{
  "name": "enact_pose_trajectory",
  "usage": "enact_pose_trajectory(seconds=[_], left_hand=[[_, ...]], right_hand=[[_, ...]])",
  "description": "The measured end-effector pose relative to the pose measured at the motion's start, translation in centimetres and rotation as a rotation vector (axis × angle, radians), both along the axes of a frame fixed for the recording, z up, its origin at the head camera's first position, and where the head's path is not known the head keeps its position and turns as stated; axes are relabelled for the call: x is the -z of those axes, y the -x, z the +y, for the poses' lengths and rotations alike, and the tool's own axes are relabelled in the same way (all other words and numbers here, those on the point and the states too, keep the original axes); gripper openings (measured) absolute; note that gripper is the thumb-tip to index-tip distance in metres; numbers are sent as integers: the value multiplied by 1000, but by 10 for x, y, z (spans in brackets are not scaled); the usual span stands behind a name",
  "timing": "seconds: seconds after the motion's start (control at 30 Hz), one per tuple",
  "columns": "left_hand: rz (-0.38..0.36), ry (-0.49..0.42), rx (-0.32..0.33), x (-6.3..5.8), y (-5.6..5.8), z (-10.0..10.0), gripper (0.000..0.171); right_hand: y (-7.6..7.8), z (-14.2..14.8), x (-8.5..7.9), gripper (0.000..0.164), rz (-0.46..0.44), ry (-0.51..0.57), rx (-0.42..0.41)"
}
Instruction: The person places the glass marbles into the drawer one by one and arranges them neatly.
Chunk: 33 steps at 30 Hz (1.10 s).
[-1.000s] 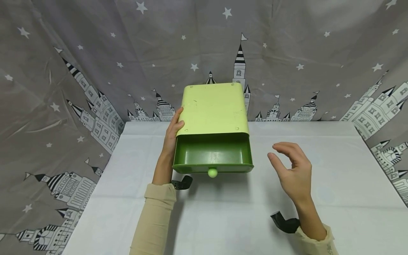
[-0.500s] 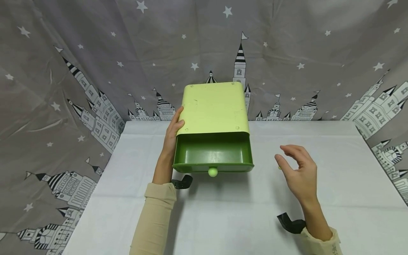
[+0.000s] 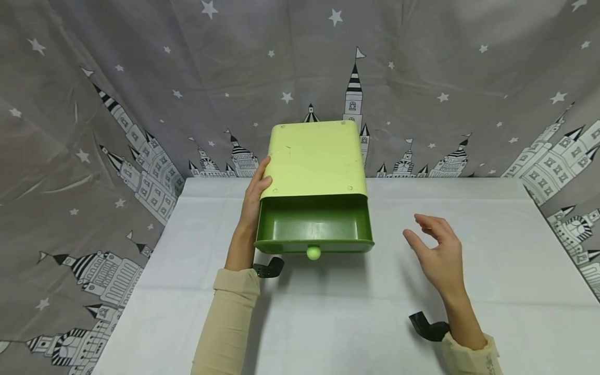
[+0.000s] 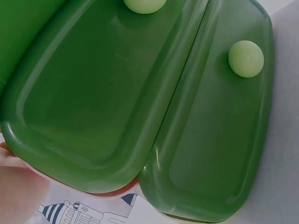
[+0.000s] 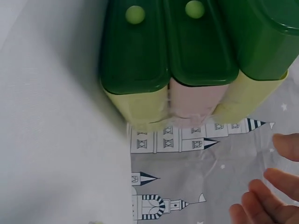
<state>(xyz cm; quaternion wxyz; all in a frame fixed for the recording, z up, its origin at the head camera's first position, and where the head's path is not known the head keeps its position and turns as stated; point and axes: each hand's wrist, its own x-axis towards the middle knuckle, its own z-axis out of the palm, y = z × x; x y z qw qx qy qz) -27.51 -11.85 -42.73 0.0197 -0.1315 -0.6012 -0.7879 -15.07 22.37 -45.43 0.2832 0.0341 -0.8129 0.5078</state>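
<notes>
A small three-drawer cabinet (image 3: 314, 159) stands near the table's back edge, its top pale yellow. Its green top drawer (image 3: 314, 248) is pulled out, showing bare green walls, with a round light-green knob (image 3: 313, 253). Below it in the right wrist view, the middle drawer (image 5: 201, 51) and bottom drawer (image 5: 135, 56) are closed. My left hand (image 3: 252, 200) rests against the cabinet's left side, fingers extended along it. To the cabinet's right, my right hand (image 3: 440, 255) hovers with thumb and fingers apart, holding nothing. A tiny yellowish thing (image 5: 96, 222) shows at the right wrist view's bottom edge; its kind is unclear.
A white cloth (image 3: 328, 323) covers the table. Behind and beside it hangs a grey curtain (image 3: 300, 52) printed with castles and stars. Each wrist carries a black camera mount, the left mount (image 3: 269, 268) being below the drawer's left corner.
My right hand has moved a little right, away from the cabinet, then nearly stopped. A small yellow-green spot by its thumb half a second ago no longer shows in the head view. My left hand stays put.
</notes>
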Motion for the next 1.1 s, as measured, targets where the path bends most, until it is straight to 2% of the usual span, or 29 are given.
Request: enact_pose_trajectory(seconds=[0.23,0.5,0.77,1.1], left_hand=[[-2,14,-7,0,0,0,64],[2,8,3,0,0,-1,64],[-6,1,-3,2,0,-2,63],[1,11,1,3,1,-1,63]], right_hand=[[5,5,12,38,-37,-76,26],[16,11,30,32,-33,-89,66],[26,17,47,31,-78,-99,95],[27,20,60,32,-175,-93,112]])
